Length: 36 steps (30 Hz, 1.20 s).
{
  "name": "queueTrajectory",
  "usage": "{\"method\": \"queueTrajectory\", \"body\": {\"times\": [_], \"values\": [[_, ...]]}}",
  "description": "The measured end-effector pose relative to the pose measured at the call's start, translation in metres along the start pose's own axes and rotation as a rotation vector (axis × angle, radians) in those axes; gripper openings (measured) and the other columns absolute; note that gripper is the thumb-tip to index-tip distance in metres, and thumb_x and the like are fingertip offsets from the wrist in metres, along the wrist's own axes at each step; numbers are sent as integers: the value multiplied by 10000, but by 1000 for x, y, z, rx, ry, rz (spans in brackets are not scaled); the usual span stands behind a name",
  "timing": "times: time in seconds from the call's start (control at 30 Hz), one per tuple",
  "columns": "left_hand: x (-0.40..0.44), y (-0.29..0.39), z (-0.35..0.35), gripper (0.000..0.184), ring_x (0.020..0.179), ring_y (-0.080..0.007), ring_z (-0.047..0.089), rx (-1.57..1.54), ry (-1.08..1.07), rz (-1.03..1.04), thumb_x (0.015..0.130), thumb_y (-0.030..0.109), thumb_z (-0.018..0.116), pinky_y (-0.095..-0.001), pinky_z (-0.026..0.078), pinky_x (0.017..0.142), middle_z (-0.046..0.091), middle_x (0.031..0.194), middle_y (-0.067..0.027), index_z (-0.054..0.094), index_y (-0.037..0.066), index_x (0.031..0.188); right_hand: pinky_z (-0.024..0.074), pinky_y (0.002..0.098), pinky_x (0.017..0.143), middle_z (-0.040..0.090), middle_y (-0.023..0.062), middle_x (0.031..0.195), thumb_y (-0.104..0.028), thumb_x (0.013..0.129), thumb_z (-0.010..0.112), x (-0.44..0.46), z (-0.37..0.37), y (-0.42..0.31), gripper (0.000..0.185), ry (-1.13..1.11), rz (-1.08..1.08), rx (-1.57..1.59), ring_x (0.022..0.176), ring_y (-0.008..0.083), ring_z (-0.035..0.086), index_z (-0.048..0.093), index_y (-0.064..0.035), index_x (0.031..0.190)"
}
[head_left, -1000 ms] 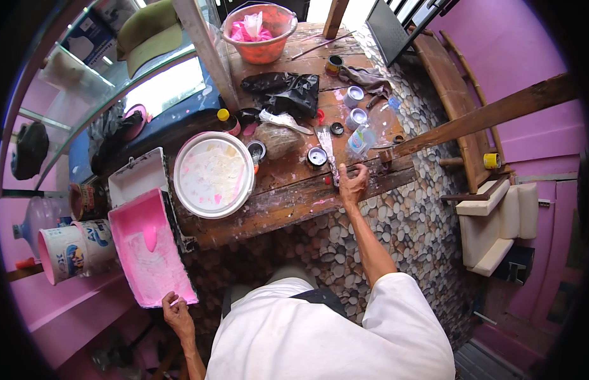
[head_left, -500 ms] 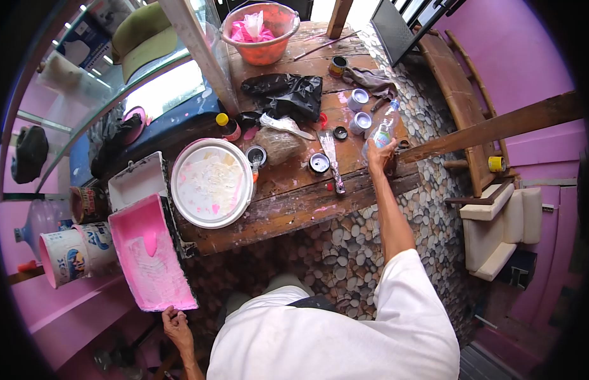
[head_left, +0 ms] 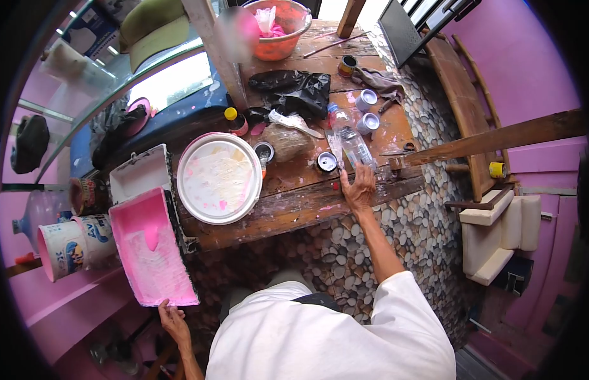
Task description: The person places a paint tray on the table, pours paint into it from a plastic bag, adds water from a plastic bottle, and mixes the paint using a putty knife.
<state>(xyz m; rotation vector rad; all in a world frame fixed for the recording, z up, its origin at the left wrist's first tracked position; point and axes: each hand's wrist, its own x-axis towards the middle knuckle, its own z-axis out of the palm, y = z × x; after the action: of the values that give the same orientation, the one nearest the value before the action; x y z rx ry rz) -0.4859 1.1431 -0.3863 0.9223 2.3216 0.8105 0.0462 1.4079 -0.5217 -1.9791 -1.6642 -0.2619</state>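
My left hand (head_left: pixel 174 318) grips the near rim of a paint tray (head_left: pixel 154 250) coated with pink paint. My right hand (head_left: pixel 359 189) is over the front of the wooden table, thumb and fingers apart, at the base of a clear plastic bottle (head_left: pixel 351 140). The bottle leans or lies with its blue cap away from me. A putty knife (head_left: pixel 335 147) is beside the bottle, its handle hidden by my right hand. Left of it is a small open pot (head_left: pixel 326 163). Two grey-lidded cups (head_left: pixel 368 122) stand just behind the bottle.
A large white lid (head_left: pixel 219 178) smeared with paint is beside the tray. Farther back are a black plastic bag (head_left: pixel 291 90) and an orange bucket (head_left: pixel 288 47). A wooden beam (head_left: pixel 497 137) juts in from the right. A paint-stained bucket (head_left: pixel 66 250) lies tipped at left.
My right hand has moved left and toward me, and the bottle has shifted left, now leaning the other way. My left hand stays on the tray rim.
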Motion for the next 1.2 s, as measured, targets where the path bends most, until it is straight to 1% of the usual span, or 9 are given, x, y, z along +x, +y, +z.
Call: {"method": "queueTrajectory", "body": {"times": [0.07, 0.33, 0.4, 0.47, 0.53, 0.7, 0.9, 1.03, 1.2], "values": [[3, -9, 1, 252, 653, -90, 543, 0, 28, -8, 891, 11, 491, -228, 482, 565, 531, 816, -27, 544, 20, 1137, 446, 446, 794, 552, 152, 985, -359, 797, 674, -18, 0, -10, 451, -384, 42, -72, 952, 336, 545, 565, -48, 1104], [27, -30, -30, 254, 730, -160, 576, 196, 210, 169, 843, 14, 573, -276, 488, 609, 580, 883, -100, 567, -20, 1095, 478, 451, 744, 642, 212, 865, -273, 782, 622, -11, 28, 15, 301, -459, 155, 137, 814, 381, 616, 641, 3, 899], [30, -27, -38, 260, 773, -166, 584, 157, 279, 142, 837, 20, 583, -290, 493, 625, 589, 937, -119, 570, -23, 1093, 477, 383, 621, 633, 124, 743, -275, 802, 645, -7, 40, 35, 283, -480, 261, 393, 663, 231, 609, 630, 1, 864], [37, -33, -50, 273, 847, -208, 596, 90, 319, 70, 841, 61, 598, -333, 497, 696, 590, 985, -137, 565, -20, 1099, 327, 194, 414, 510, -30, 621, -253, 869, 611, -1, 21, 28, 168, -617, 806, 924, 478, 51, 448, 613, -90, 911], [48, -45, -63, 295, 934, -274, 587, 264, 385, 165, 851, 109, 606, -375, 482, 786, 582, 1033, -157, 557, -13, 1115, 308, 180, 409, 493, -34, 639, -242, 897, 595, 4, -11, 10, 147, -596, 974, 1145, 486, 44, 428, 592, -97, 924], [91, -75, -95, 327, 1030, -328, 560, 279, 311, 189, 886, 156, 568, -412, 448, 874, 579, 1116, -187, 543, 4, 1174, 300, 181, 409, 498, -27, 700, -237, 936, 562, -22, -81, -36, 143, -431, 861, 1346, 508, 41, 421, 542, -100, 972], [150, -129, -115, 400, 1068, -304, 579, 5, -18, 232, 970, 264, 467, -374, 441, 911, 585, 1177, -206, 502, -23, 1247, 289, 164, 416, 483, -35, 712, -191, 914, 585, -84, -184, -216, 168, -287, 637, 1186, 517, 31, 415, 524, -95, 1037], [178, -151, -115, 474, 1052, -324, 585, -105, -195, 303, 999, 339, 370, -372, 430, 914, 599, 1134, -240, 488, -41, 1258, 363, 152, 524, 521, -26, 814, -99, 888, 594, -151, -199, -345, 238, -557, 536, 1069, 622, 11, 435, 561, -71, 1122], [192, -175, -106, 476, 1112, -375, 547, -80, -246, 336, 1009, 325, 343, -410, 418, 937, 581, 1164, -259, 473, -55, 1263, 479, 291, 701, 644, 124, 905, -77, 822, 624, -204, -172, -464, 373, -734, 168, 719, 729, 184, 610, 557, -55, 1188]]}}
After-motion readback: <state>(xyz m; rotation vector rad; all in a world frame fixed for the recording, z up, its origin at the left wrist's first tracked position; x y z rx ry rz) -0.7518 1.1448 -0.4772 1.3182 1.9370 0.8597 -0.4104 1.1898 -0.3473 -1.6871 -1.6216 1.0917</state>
